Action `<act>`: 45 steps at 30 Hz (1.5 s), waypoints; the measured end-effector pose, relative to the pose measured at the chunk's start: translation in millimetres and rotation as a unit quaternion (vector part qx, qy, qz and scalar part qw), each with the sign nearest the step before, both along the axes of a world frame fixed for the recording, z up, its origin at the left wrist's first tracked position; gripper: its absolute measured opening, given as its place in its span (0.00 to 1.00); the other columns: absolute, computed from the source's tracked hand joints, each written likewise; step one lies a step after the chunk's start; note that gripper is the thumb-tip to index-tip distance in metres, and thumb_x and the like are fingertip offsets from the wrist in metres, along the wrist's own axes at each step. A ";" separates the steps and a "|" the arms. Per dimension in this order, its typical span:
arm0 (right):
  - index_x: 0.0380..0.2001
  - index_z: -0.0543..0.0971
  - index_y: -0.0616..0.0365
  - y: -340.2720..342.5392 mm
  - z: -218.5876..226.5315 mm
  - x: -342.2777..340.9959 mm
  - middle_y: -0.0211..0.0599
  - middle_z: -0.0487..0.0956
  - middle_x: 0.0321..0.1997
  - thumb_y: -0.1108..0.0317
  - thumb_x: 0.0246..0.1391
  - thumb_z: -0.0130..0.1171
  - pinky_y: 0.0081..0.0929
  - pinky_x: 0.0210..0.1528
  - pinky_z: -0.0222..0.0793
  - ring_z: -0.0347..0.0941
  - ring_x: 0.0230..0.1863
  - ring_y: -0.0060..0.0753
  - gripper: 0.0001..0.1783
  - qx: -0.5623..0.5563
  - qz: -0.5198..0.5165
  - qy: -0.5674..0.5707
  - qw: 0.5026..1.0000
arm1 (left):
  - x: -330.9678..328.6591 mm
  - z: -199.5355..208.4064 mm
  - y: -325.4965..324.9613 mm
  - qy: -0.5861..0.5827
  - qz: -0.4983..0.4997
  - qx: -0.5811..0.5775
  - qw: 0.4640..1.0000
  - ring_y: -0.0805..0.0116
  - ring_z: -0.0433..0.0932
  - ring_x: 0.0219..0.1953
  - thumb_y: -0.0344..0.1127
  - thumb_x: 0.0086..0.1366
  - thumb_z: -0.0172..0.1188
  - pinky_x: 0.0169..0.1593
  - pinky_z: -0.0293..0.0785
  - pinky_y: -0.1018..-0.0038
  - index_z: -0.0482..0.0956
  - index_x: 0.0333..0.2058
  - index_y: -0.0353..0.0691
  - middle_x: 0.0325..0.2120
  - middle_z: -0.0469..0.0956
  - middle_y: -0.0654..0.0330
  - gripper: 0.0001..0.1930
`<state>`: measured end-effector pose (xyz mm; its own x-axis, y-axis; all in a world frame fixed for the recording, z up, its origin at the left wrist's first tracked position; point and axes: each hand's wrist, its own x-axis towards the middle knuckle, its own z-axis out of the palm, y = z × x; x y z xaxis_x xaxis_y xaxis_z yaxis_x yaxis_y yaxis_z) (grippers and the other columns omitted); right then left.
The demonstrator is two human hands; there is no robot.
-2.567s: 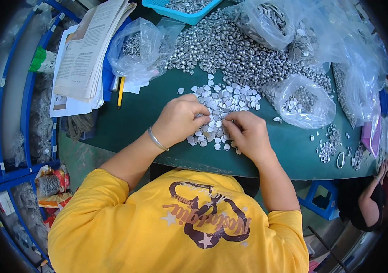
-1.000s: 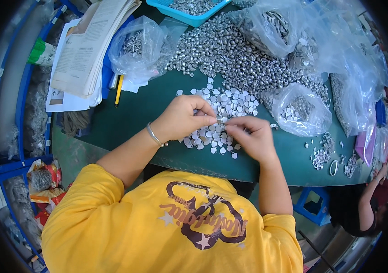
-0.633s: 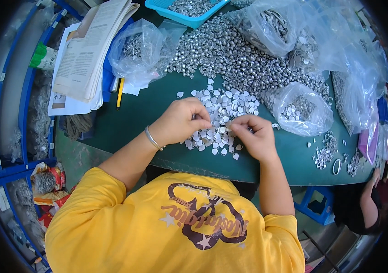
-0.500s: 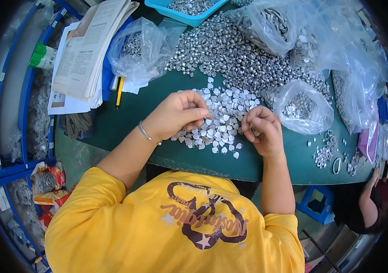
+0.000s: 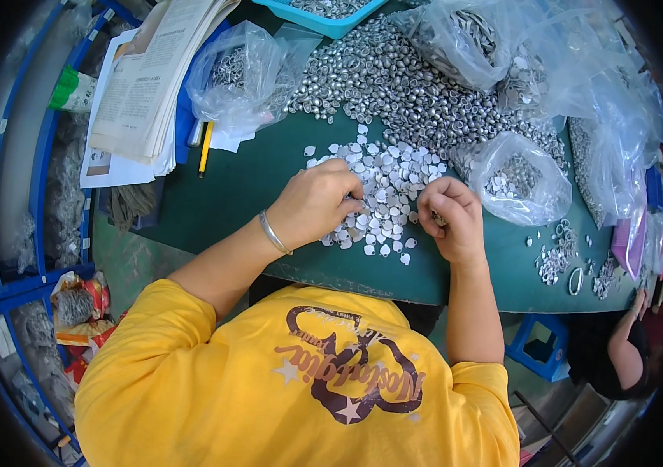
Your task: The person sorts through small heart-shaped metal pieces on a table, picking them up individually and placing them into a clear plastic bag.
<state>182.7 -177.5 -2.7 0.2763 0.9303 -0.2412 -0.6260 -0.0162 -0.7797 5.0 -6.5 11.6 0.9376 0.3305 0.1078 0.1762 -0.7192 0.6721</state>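
A loose heap of small pale heart-shaped metal pieces (image 5: 388, 185) is spread over the green tabletop in front of me. My left hand (image 5: 324, 198) is at the heap's left side, palm down, with thumb and fingers pinched together among the pieces. Whatever lies between those fingertips is hidden. On the heap's right edge my right hand (image 5: 453, 218) is curled closed, and a bit of small metal shows at its fingers, too small to name. Just beyond the right hand stands an open clear plastic bag (image 5: 530, 206) with more small metal pieces inside.
Behind the heap lies a wide pile of silver domed pieces (image 5: 378, 74), below a turquoise basket (image 5: 338, 27). Newspapers (image 5: 141, 101), a yellow pencil (image 5: 205, 149) and a filled bag (image 5: 226, 78) are at left. Small chains (image 5: 556, 257) lie at right. Another person's arm (image 5: 627, 346) shows far right.
My left hand has turned over from a raised pinch to palm down, lowering onto the pieces. The right hand stays nearly in place, still curled.
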 end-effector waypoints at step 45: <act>0.30 0.79 0.58 19.1 -9.3 -36.1 0.36 0.78 0.24 0.71 0.48 0.62 0.29 0.27 0.70 0.75 0.23 0.36 0.05 -0.013 -0.017 -0.594 0.804 | -10.1 2.9 2.6 -0.008 0.000 -0.049 0.999 0.67 0.74 0.23 0.30 0.50 0.68 0.29 0.69 0.75 0.83 0.29 0.39 0.22 0.73 0.59 0.06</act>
<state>146.6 -158.4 -12.0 0.3513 0.9161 0.1931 0.5594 -0.0400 -0.8280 -5.2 -3.9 14.5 0.9362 0.3395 0.0906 0.1642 -0.6505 0.7415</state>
